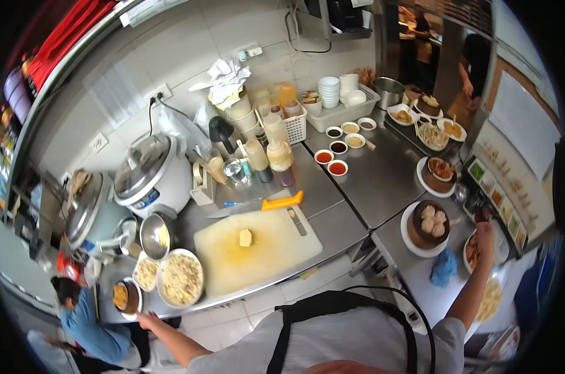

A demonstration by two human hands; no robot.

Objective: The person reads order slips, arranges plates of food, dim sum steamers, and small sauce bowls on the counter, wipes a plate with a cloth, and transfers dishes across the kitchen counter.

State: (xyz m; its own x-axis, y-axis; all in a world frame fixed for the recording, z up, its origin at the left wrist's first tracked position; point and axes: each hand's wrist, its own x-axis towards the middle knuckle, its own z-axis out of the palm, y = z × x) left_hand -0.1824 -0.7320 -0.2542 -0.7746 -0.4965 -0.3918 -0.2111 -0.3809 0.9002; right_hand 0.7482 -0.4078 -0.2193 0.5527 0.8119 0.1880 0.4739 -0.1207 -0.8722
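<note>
My left hand (146,320) reaches out at the lower left, its fingers closed on the rim of a small white plate (136,311). On that plate is a brown round steamer basket (130,305) with orange-yellow food. My right hand (484,235) is at the right, over a white bowl (466,260) of reddish food, fingers drawn together. What it holds, if anything, I cannot tell. Close by are a crumpled blue glove (444,269) and a white plate (407,242) bearing a dark steamer basket with pale dumplings (433,219).
A cutting board (267,265) holds a pale yellow lump (246,237); an orange-handled knife (282,201) lies behind it. Bowls of chopped food (181,278) and rice cookers (146,171) stand left. Sauce dishes (338,167) and bottles (280,156) line the back. People (98,321) are at lower left.
</note>
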